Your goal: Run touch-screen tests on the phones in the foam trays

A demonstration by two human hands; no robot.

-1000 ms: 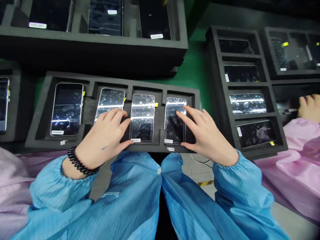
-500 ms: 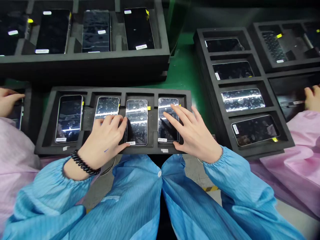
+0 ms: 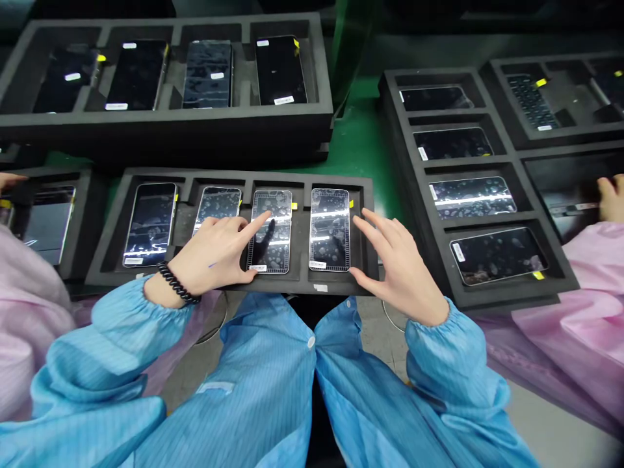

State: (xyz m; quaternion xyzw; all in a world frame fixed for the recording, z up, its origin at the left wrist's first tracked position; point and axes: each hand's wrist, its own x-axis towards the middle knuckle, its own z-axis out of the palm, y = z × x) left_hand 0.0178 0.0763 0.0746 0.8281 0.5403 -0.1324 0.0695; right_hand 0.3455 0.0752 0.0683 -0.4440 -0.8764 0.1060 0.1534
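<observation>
A black foam tray (image 3: 273, 284) in front of me holds phones in a row of compartments. My left hand (image 3: 207, 255) is open, its index finger stretched over the third phone (image 3: 281, 244) and its thumb by that phone's lower left corner. Partly behind this hand lies the second phone (image 3: 218, 203). My right hand (image 3: 402, 270) has its fingers apart beside the fourth phone (image 3: 330, 242), the thumb at the lower right corner. Both of these phones lit up with white ruled borders lie flat and bear small white labels. At the tray's left end is another phone (image 3: 150, 221).
Stacked foam trays (image 3: 195, 120) with phones stand beyond my tray. To the right, another tray (image 3: 507, 159) holds several phones lying sideways. A co-worker's hand (image 3: 611, 198) is at the far right; a pink sleeve (image 3: 34, 279) is at the left.
My right hand has moved off the fourth phone's screen to its right side. My left index finger has stretched out over the third phone. The view has shifted slightly.
</observation>
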